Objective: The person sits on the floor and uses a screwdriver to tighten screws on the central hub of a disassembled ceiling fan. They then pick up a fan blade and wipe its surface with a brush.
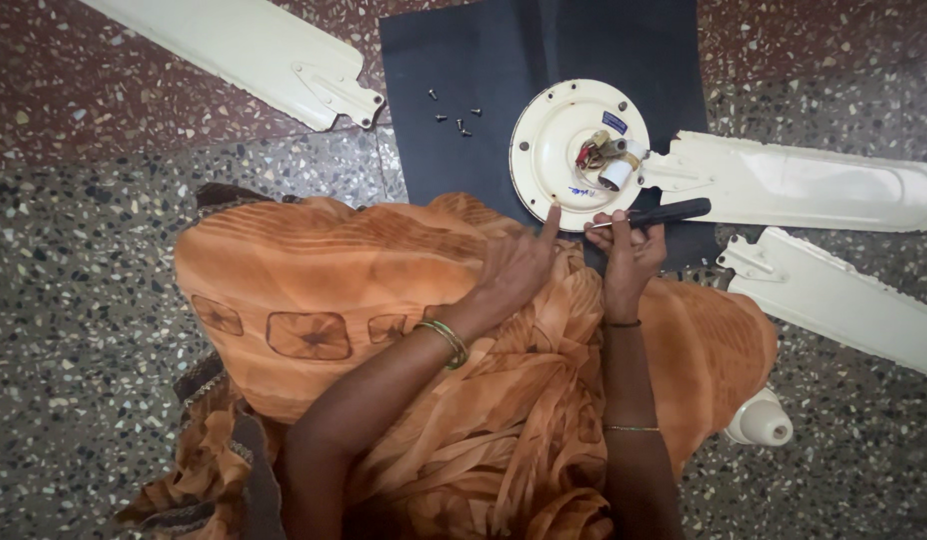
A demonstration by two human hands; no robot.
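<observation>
Covering speckled terrazzo floor: dark mat.

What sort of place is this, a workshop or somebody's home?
Probably a home floor rather than a workshop. The person sits on speckled terrazzo floor, with a dismantled ceiling fan motor, loose blades and screws on a dark mat, no bench in view.

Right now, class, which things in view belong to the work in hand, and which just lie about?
In hand: fan motor housing, screwdriver in right hand, left hand touching housing rim, loose screws, attached blade.
Lying about: detached blades, white cap, dark mat.
</observation>
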